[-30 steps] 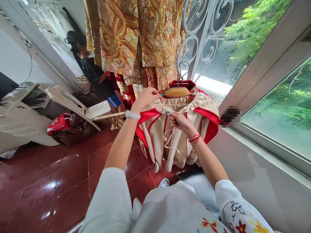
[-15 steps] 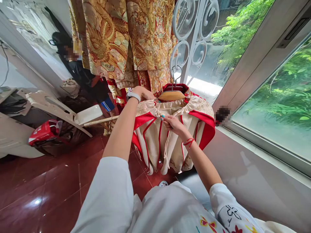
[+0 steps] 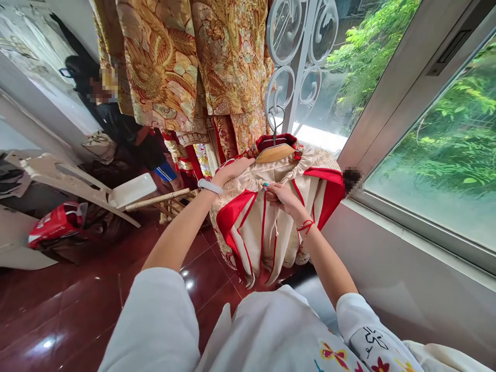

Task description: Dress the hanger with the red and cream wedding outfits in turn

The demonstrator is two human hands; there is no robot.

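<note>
A cream and red skirt [image 3: 271, 227] hangs from a wooden hanger [image 3: 276, 152] hooked on a white scrolled window grille [image 3: 298, 57]. My left hand [image 3: 232, 169] rests flat on the gathered waistband at the left, fingers stretched out. My right hand [image 3: 281, 197] is closed in a pinch on the white drawstring [image 3: 276, 227] at the front of the waistband; the cord's ends dangle below it. Gold embroidered garments [image 3: 186, 57] hang just behind the skirt.
A person in dark clothes [image 3: 116, 119] stands at the back left. White folding chairs [image 3: 77, 178] and a red bag [image 3: 54, 225] lie on the glossy red tile floor [image 3: 77, 299]. A grey wall and window sill [image 3: 406, 243] run along the right.
My left hand slid from the back of the waistband onto its left side. My right hand kept its pinch on the drawstring and drew it closer in. The view shifted rightward.
</note>
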